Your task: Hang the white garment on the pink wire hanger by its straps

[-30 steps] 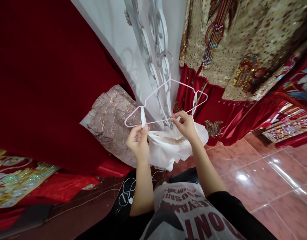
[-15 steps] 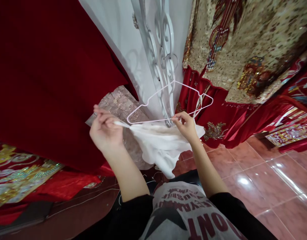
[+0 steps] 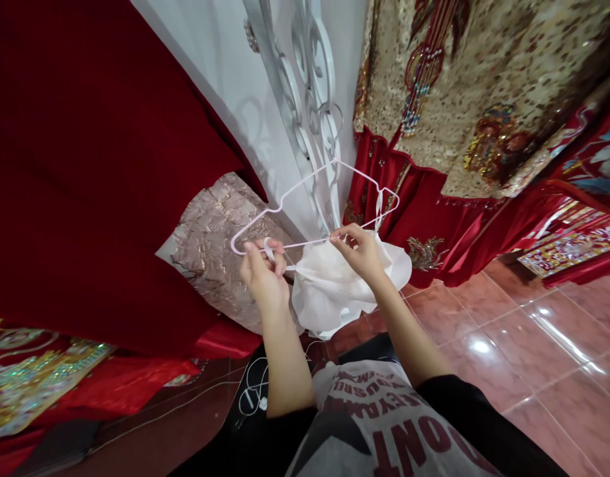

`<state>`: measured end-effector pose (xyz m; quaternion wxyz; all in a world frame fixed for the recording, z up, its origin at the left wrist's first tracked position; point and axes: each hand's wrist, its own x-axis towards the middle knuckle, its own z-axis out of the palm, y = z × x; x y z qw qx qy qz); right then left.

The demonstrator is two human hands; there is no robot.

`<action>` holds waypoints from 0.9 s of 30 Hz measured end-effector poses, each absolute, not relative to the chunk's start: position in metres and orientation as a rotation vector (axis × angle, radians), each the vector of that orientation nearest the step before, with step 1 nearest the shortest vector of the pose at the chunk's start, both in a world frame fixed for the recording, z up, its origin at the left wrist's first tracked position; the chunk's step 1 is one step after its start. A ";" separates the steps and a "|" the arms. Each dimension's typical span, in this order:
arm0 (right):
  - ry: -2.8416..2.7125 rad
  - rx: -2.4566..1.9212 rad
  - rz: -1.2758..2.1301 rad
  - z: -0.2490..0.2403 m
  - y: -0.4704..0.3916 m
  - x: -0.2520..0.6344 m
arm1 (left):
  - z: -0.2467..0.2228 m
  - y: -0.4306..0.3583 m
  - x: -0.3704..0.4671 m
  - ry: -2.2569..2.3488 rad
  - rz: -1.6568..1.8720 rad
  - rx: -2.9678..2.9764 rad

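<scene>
A pale pink clothes hanger [image 3: 305, 180] is in front of me, its hook up by the white scrollwork. My right hand [image 3: 357, 250] pinches the middle of its lower bar. My left hand [image 3: 265, 273] is closed on a white strap [image 3: 269, 248] close to the hanger's left end. That strap belongs to a white garment [image 3: 324, 288], which hangs bunched below the bar. At the hanger's right end, another white strap [image 3: 379, 209] is looped over the notch. The garment's exact kind is hard to make out.
A dark red cloth [image 3: 110, 165] fills the left side. Behind my left hand hangs a pinkish textured fabric [image 3: 210, 238]. White metal scrollwork [image 3: 322, 59] rises ahead. Gold sequined garments [image 3: 483, 86] hang at right, above a tiled floor [image 3: 533, 344]. White cables [image 3: 255, 391] lie below.
My left hand has come right, bringing the strap from out at the side to the hanger's left end. The garment is less stretched sideways. My right hand still pinches the lower bar.
</scene>
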<state>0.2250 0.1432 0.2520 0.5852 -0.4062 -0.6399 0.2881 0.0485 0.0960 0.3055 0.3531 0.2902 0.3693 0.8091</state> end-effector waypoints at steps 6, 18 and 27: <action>-1.109 -1.144 0.176 0.253 0.175 0.277 | 0.297 0.109 0.046 0.955 2.018 0.704; -1.201 -1.180 0.256 0.298 0.239 0.359 | 0.308 0.107 0.042 0.944 1.951 0.636; -0.678 -1.148 1.120 0.283 0.231 0.390 | 0.301 0.110 0.053 0.888 1.756 0.494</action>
